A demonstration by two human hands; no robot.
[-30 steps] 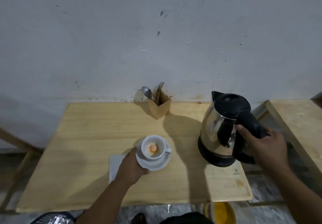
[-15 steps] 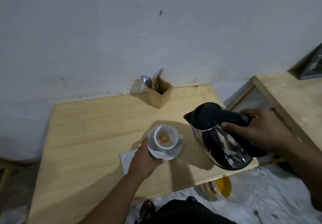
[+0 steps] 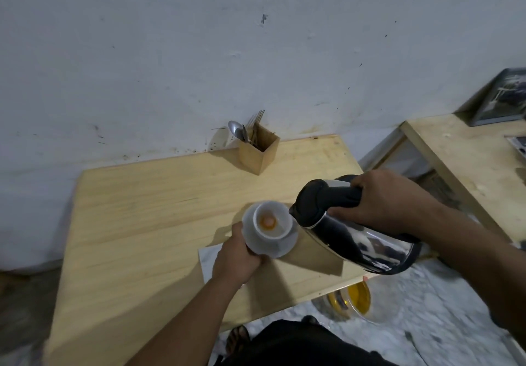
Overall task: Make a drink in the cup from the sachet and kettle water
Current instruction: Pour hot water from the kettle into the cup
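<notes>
A white cup (image 3: 280, 224) stands on a white saucer (image 3: 287, 247) on the wooden table (image 3: 148, 212). Orange powder with some liquid lies in the cup's bottom. My left hand (image 3: 237, 257) grips the saucer's near-left rim. My right hand (image 3: 381, 199) holds the black handle of a steel kettle (image 3: 358, 240), tilted steeply to the left. The kettle's black spout hangs over the cup's right rim. I cannot see a stream of water. No sachet is in view.
A white napkin (image 3: 209, 257) lies under my left hand. A wooden holder (image 3: 259, 152) with a spoon and forks stands at the wall. A second wooden table (image 3: 466, 160) is on the right. A yellow container (image 3: 355, 298) sits on the floor below the table edge.
My right hand lifted the kettle off its base, carried it left and tipped it until the spout reached the cup's rim. My left hand stayed on the saucer.
</notes>
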